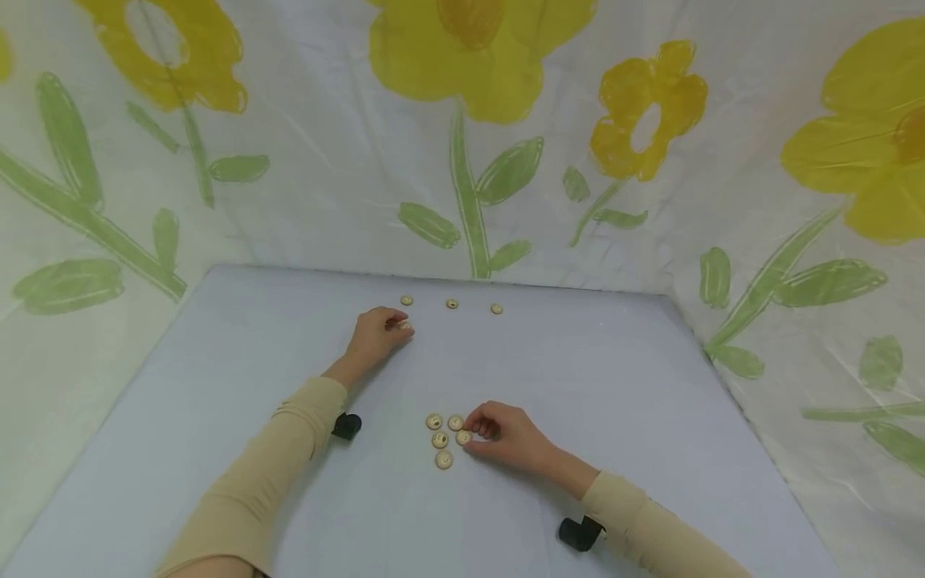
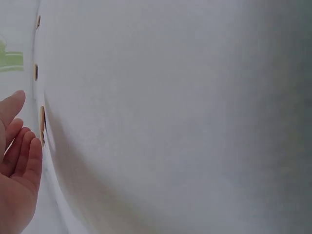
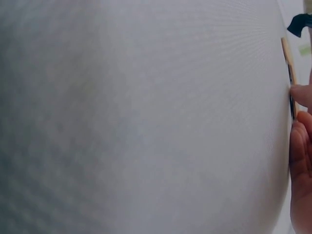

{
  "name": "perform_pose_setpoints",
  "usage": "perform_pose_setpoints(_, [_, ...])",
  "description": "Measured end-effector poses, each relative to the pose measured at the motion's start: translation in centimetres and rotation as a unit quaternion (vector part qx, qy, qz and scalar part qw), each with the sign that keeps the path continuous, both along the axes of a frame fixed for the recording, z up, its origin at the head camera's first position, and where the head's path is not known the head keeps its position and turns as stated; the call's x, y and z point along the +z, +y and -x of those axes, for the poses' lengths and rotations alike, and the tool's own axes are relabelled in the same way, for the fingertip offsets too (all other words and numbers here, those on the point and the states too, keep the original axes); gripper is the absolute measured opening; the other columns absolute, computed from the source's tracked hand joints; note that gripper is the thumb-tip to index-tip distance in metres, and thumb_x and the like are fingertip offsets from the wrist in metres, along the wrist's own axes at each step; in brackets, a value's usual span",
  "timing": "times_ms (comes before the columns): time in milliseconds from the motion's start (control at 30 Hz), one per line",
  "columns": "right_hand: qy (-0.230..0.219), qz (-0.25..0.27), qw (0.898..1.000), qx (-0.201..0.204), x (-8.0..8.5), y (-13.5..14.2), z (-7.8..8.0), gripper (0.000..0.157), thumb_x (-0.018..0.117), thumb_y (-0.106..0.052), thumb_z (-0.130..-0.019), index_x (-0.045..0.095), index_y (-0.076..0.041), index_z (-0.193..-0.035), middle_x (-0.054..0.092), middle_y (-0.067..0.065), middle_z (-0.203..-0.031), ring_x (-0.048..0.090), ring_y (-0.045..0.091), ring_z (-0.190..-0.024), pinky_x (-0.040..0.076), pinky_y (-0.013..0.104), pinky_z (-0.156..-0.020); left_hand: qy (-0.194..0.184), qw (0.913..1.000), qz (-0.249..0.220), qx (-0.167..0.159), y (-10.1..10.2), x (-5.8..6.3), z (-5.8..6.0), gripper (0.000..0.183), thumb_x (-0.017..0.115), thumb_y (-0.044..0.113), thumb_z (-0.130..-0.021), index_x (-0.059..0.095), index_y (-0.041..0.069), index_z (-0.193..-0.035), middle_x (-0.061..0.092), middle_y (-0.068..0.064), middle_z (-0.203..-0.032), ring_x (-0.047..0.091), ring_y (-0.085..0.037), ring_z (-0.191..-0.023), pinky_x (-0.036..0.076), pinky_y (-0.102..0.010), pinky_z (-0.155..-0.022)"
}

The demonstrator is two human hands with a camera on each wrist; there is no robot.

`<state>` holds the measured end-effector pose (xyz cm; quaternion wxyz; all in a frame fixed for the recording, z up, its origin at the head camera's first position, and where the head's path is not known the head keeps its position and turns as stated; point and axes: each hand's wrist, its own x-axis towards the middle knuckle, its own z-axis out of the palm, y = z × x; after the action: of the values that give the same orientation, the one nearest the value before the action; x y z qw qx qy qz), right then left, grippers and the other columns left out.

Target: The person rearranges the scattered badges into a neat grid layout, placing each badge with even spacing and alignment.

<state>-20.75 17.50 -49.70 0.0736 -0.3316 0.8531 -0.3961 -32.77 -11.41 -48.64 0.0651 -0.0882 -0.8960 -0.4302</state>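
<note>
My left hand (image 1: pixel 377 333) reaches toward the back of the table, thumb and fingers apart around a small round wooden disc (image 1: pixel 405 326). In the left wrist view the disc (image 2: pixel 42 118) lies just past its loosely bent fingers (image 2: pixel 32 163). Three more discs, among them a middle one (image 1: pixel 451 304), form a row behind it. Nearer the front, my right hand (image 1: pixel 509 437) pinches a wooden disc (image 1: pixel 463 437) between thumb and finger at the right of a close group. The right wrist view shows fingertips at the edges of a disc (image 3: pixel 292 105) on the tabletop.
Beside the right hand are several other discs, including an upper-left one (image 1: pixel 433 421) and a lowest one (image 1: pixel 444 459). A black wrist camera (image 1: pixel 348 426) sits under the left forearm, another (image 1: pixel 578 534) under the right. A flower-painted curtain (image 1: pixel 325 177) surrounds the white table (image 1: pixel 614 369).
</note>
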Motion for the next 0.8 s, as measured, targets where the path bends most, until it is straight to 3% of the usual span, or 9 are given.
perform_pose_setpoints(300, [-0.002,0.006,1.000,-0.002,0.0,0.1,0.2,0.023,0.079,-0.019,-0.083,0.067,-0.014,-0.102,0.062,-0.006,-0.089,0.056,0.007,-0.079,0.050,0.023,-0.070,-0.028,0.9996,-0.004,-0.005,-0.2,0.1,-0.3,0.035,0.075,0.019,-0.086,0.067,-0.002,-0.114,0.066,-0.016,-0.110,0.060,-0.030,-0.103,0.049,-0.042,-0.090])
perform_pose_setpoints(533, [-0.003,0.011,1.000,-0.004,-0.1,0.0,0.2,0.023,0.079,-0.019,-0.083,0.067,-0.013,-0.102,0.062,-0.005,-0.089,0.056,0.009,-0.079,0.050,0.023,-0.070,-0.005,0.9993,-0.020,-0.031,-0.2,0.1,-1.1,0.034,0.077,0.017,-0.085,0.068,-0.002,-0.112,0.067,-0.017,-0.110,0.062,-0.031,-0.103,0.050,-0.042,-0.090])
perform_pose_setpoints(800, [-0.014,0.007,1.000,-0.006,0.0,-0.1,0.1,0.023,0.079,-0.021,-0.084,0.067,-0.013,-0.102,0.062,-0.005,-0.089,0.057,0.010,-0.080,0.050,0.024,-0.071,-0.013,0.9987,-0.030,-0.040,0.2,0.7,-2.5,0.036,0.077,0.015,-0.084,0.068,-0.003,-0.114,0.066,-0.017,-0.115,0.062,-0.031,-0.106,0.050,-0.040,-0.093])
